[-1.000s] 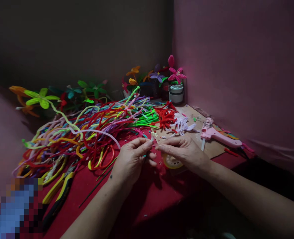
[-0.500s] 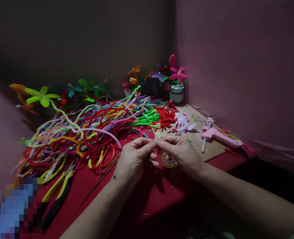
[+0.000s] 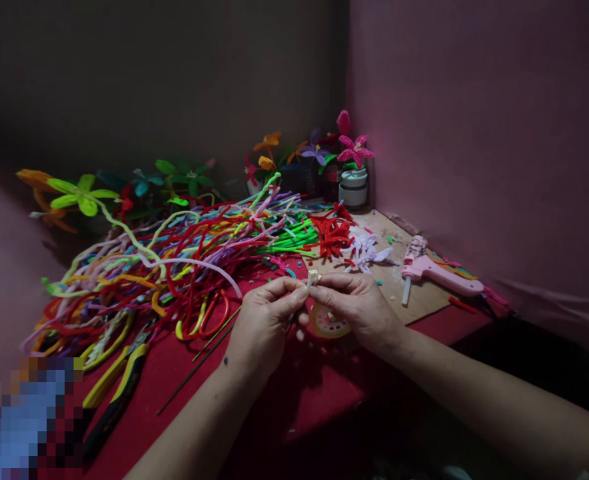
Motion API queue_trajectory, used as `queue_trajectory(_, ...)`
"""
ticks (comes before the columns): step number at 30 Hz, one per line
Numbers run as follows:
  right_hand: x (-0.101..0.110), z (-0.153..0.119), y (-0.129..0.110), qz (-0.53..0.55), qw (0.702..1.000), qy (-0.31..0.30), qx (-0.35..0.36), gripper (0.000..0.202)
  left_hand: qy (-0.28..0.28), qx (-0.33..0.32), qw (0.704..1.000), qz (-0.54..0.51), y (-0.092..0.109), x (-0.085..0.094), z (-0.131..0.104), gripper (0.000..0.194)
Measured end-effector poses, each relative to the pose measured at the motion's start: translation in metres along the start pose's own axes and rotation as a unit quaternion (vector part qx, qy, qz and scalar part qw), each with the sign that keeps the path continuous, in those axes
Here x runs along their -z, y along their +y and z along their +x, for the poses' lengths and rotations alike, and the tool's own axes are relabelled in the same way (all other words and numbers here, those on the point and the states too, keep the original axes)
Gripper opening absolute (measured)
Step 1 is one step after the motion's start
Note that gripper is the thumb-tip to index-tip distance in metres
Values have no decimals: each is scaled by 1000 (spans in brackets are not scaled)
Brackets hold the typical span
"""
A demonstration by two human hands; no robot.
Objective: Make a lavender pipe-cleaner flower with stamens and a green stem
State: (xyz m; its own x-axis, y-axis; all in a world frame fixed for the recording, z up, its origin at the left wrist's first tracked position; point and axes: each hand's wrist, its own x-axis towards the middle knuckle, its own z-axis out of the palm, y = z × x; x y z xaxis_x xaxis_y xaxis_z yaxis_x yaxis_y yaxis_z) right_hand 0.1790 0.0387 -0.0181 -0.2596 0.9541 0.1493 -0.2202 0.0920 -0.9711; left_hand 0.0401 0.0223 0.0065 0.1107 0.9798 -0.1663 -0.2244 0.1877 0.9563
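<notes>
Between the fingertips of both hands is a small bunch of cream flower stamens [image 3: 314, 275], its pale tips poking up above the fingers. My left hand [image 3: 269, 313] pinches the bunch from the left with thumb and forefinger. From the right, my right hand [image 3: 362, 307] grips it the same way. The lower part of the bunch is hidden by the fingers. Just below my right hand, partly covered, lies a round yellowish spool [image 3: 327, 323] with holes in its face.
A heap of coloured pipe cleaners [image 3: 174, 247] fills the left. Pliers [image 3: 124, 373] and red-and-yellow scissors [image 3: 212, 317] lie before it. A pink glue gun [image 3: 432, 270] rests on a brown board [image 3: 424, 307]. Pipe-cleaner flowers [image 3: 357, 150] stand behind, near white-lavender pieces [image 3: 367, 250].
Both hands have shifted very slightly left in view, still pinching the stamens. The stamen tips look lower and more bunched than before.
</notes>
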Motion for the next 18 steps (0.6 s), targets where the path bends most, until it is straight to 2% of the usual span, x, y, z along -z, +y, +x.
queue_trajectory(7,8,-3,4,4,999,-9,42,10,-54,35,998,-21,3,4,0,14)
queue_trajectory(13,9,3,2,83,995,-56,-19,11,-99,59,993,-3,4,9,2,16)
queue_trajectory(18,12,4,3,79,993,-83,-39,12,-147,115,982,-17,7,11,0,15)
